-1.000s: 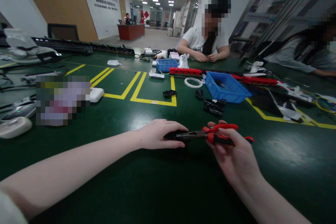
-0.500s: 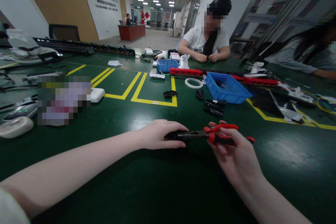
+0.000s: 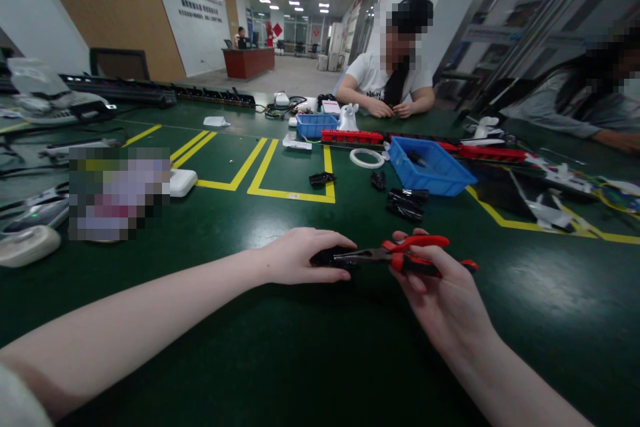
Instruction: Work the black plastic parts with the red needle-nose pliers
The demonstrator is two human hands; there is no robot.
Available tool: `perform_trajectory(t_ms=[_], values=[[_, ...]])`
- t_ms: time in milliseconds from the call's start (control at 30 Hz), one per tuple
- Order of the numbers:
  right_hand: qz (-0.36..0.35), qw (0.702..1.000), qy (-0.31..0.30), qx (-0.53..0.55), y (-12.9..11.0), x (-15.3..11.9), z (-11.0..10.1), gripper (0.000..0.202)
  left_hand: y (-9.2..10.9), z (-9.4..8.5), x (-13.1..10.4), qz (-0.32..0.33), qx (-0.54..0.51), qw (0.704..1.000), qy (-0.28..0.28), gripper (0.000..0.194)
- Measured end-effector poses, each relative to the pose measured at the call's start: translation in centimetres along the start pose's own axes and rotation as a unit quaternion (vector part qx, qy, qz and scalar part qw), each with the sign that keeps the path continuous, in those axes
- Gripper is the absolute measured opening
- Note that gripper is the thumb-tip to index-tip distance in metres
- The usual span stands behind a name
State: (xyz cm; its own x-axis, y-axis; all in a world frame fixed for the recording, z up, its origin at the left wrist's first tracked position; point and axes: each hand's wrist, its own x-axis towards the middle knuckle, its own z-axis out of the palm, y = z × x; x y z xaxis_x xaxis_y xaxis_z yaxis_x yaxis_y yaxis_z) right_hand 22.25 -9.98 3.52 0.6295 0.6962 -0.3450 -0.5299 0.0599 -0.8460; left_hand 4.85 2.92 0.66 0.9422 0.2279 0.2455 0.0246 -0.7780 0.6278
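Near the middle of the green table [image 3: 310,347], my left hand [image 3: 305,257] is closed around a small black part [image 3: 333,257], which its fingers partly cover. Red-handled pliers [image 3: 417,257] are in my right hand [image 3: 440,280], fingers wrapped round the grips. Their metal jaws point left and reach the black part between my left thumb and fingers. Whether the jaw tips are closed on it is too dark to tell. Beyond my hands lie a black bundle [image 3: 407,203] and two smaller black pieces, one of them [image 3: 321,179] by the yellow tape.
A blue bin [image 3: 430,170] stands behind the bundle, beside a white ring [image 3: 367,158]. Farther back are a smaller blue bin [image 3: 316,125] and red strips [image 3: 353,136]. A white case [image 3: 181,182] lies left. Across the table sits a person [image 3: 385,83]; another is at right.
The whole view has shifted slightly, with things sitting a little more to the left. My hands keep nearly the same pose, and the pliers remain at the black part.
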Motion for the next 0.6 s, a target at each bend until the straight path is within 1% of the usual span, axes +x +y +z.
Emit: perform_trajectory(t_ms=[333, 600], values=[[-0.004, 1.0, 0.005, 0.003, -0.52, 0.06, -0.14, 0.029, -0.15, -0.01, -0.02, 0.009, -0.011, 1.0, 0.003, 0.045], [0.0, 1.0, 0.008, 0.001, -0.27, 0.08, -0.03, 0.029, -0.05, -0.05, -0.03, 0.011, -0.005, 1.0, 0.005, 0.044]])
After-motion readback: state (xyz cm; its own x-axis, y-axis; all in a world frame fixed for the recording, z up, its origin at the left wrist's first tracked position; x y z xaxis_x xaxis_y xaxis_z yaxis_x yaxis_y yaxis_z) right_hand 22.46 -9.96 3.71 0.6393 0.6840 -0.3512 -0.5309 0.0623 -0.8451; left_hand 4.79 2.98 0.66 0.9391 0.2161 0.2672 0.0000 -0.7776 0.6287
